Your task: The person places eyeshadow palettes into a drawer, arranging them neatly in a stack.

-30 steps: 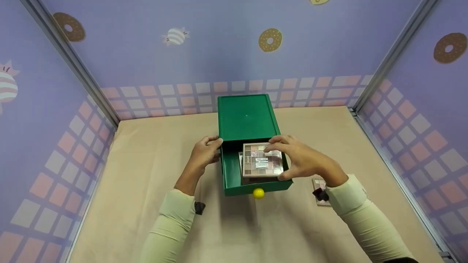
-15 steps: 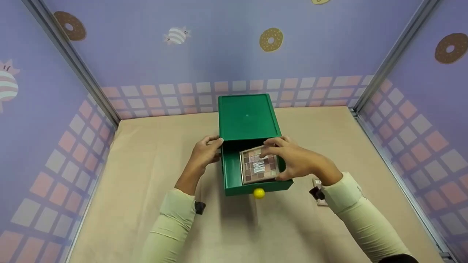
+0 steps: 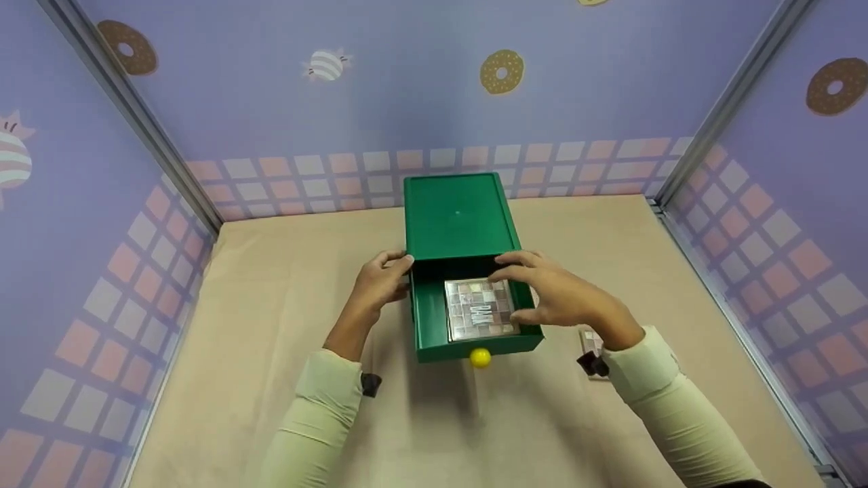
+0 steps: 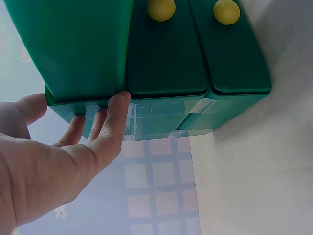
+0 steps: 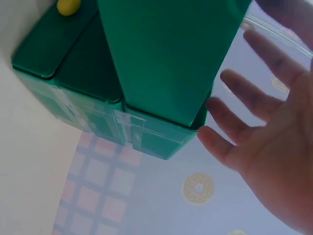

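Observation:
A green drawer box (image 3: 458,217) stands mid-table with its top drawer (image 3: 441,346) pulled toward me; the drawer has a yellow knob (image 3: 480,358). An eyeshadow palette (image 3: 478,308) lies flat inside the drawer. My right hand (image 3: 525,295) hovers over the drawer's right side, and its fingertips are at the palette's far and right edges. In the right wrist view this right hand (image 5: 264,127) is spread beside the drawer (image 5: 166,54) and holds nothing. My left hand (image 3: 383,278) grips the box's front left corner. The left wrist view shows the left hand's fingers (image 4: 110,122) lying on the box wall (image 4: 78,49).
A second palette (image 3: 591,339) lies on the beige tabletop (image 3: 271,379) at the right, partly hidden by my right wrist. Lower shut drawers with yellow knobs (image 4: 226,11) show under the open one. Patterned walls close in the back and both sides.
The right hand lowered the palette from above the drawer down into it, where it now lies flat, and the fingers have loosened. The left hand has stayed on the box corner.

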Available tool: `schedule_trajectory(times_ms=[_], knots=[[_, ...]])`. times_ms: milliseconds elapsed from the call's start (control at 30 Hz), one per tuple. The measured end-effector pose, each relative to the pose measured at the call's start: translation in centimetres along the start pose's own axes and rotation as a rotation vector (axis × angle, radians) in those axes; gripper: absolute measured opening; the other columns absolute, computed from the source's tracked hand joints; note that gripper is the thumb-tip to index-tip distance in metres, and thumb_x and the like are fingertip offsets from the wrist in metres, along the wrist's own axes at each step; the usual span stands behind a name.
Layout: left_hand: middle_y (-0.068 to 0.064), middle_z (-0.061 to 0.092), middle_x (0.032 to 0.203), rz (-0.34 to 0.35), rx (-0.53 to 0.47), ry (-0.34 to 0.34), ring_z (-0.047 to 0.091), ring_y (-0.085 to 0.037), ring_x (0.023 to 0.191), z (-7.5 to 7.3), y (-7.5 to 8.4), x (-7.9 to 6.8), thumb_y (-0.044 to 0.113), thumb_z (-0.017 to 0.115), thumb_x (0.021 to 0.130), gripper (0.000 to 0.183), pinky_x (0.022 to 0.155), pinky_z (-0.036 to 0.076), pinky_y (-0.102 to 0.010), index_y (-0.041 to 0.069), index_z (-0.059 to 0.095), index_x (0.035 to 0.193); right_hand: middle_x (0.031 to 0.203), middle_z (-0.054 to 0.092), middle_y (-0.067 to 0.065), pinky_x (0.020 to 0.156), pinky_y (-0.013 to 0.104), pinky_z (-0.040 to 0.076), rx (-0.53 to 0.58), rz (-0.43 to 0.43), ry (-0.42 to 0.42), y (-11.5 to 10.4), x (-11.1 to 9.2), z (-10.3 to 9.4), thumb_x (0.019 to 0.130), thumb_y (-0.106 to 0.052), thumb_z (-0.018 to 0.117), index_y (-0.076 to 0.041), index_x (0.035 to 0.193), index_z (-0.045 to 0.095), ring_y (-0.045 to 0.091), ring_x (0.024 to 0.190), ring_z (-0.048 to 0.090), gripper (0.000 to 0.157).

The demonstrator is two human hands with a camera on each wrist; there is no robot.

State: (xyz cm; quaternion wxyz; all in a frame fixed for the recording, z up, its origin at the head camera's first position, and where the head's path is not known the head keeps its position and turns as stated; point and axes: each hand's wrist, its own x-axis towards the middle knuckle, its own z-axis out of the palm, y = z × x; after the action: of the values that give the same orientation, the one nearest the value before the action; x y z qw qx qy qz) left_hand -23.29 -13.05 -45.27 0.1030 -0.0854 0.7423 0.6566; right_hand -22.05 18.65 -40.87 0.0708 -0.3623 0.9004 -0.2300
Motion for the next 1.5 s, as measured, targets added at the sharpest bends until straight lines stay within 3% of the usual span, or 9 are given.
schedule_trajectory(times_ms=[267, 400, 533, 800, 967, 1267, 1500], knots=[[-0.016, 0.061, 0.138, 0.005, -0.003, -0.004, 0.070, -0.032, 0.112, 0.0, 0.0, 0.0, 0.035, 0.056, 0.105, 0.043, 0.101, 0.056, -0.047, 0.013, 0.056, 0.142, 0.151, 0.048, 0.016, 0.113, 0.064, 0.039, 0.039, 0.178, 0.301, 1.0, -2.1, 0.7, 0.090, -0.022, 0.079, -0.009, 0.144, 0.056, 0.042, 0.138, 0.046, 0.060], [-0.016, 0.060, 0.139, 0.000, -0.002, -0.012, 0.069, -0.033, 0.115, 0.0, 0.1, -0.1, 0.035, 0.056, 0.105, 0.045, 0.102, 0.055, -0.047, 0.013, 0.055, 0.144, 0.147, 0.050, 0.020, 0.113, 0.064, 0.039, 0.054, 0.305, 0.410, 2.0, -3.3, 1.4, 0.091, -0.022, 0.078, -0.005, 0.142, 0.056, 0.045, 0.135, 0.047, 0.058], [-0.016, 0.061, 0.139, -0.001, 0.004, -0.014, 0.069, -0.034, 0.116, 0.0, 0.1, -0.1, 0.036, 0.055, 0.105, 0.046, 0.102, 0.055, -0.048, 0.013, 0.054, 0.144, 0.143, 0.050, 0.026, 0.110, 0.066, 0.038, 0.060, 0.424, 0.462, 3.4, -4.6, 2.3, 0.093, -0.022, 0.075, 0.000, 0.141, 0.055, 0.051, 0.132, 0.046, 0.057], [-0.016, 0.061, 0.139, 0.000, 0.009, -0.008, 0.069, -0.033, 0.116, -0.2, 0.1, -0.1, 0.036, 0.055, 0.105, 0.045, 0.102, 0.055, -0.048, 0.013, 0.055, 0.144, 0.151, 0.038, 0.035, 0.106, 0.073, 0.033, 0.043, 0.708, 0.392, 5.6, -6.9, 4.3, 0.096, -0.037, 0.069, 0.000, 0.150, 0.044, 0.062, 0.130, 0.039, 0.070], [-0.016, 0.060, 0.139, -0.007, 0.007, -0.003, 0.069, -0.033, 0.117, -0.2, 0.0, 0.0, 0.037, 0.054, 0.105, 0.045, 0.103, 0.055, -0.048, 0.013, 0.054, 0.144, 0.153, 0.031, 0.037, 0.104, 0.075, 0.031, 0.039, 0.838, 0.339, 7.0, -8.2, 5.7, 0.095, -0.045, 0.067, -0.001, 0.155, 0.035, 0.065, 0.131, 0.035, 0.081], [-0.015, 0.061, 0.138, -0.020, 0.002, 0.000, 0.069, -0.032, 0.115, -0.2, -0.1, -0.2, 0.035, 0.055, 0.105, 0.045, 0.101, 0.056, -0.047, 0.014, 0.053, 0.145, 0.153, 0.025, 0.042, 0.100, 0.076, 0.033, 0.055, 0.965, 0.249, 9.3, -10.6, 8.8, 0.092, -0.053, 0.067, 0.004, 0.156, 0.027, 0.070, 0.128, 0.034, 0.095], [-0.016, 0.060, 0.137, -0.009, 0.005, -0.006, 0.069, -0.033, 0.117, -0.3, -0.1, -0.3, 0.036, 0.055, 0.106, 0.046, 0.102, 0.056, -0.047, 0.012, 0.053, 0.146, 0.149, 0.024, 0.046, 0.096, 0.076, 0.035, 0.046, 1.019, 0.192, 10.2, -11.8, 10.6, 0.092, -0.054, 0.066, 0.007, 0.156, 0.022, 0.071, 0.124, 0.035, 0.099]])
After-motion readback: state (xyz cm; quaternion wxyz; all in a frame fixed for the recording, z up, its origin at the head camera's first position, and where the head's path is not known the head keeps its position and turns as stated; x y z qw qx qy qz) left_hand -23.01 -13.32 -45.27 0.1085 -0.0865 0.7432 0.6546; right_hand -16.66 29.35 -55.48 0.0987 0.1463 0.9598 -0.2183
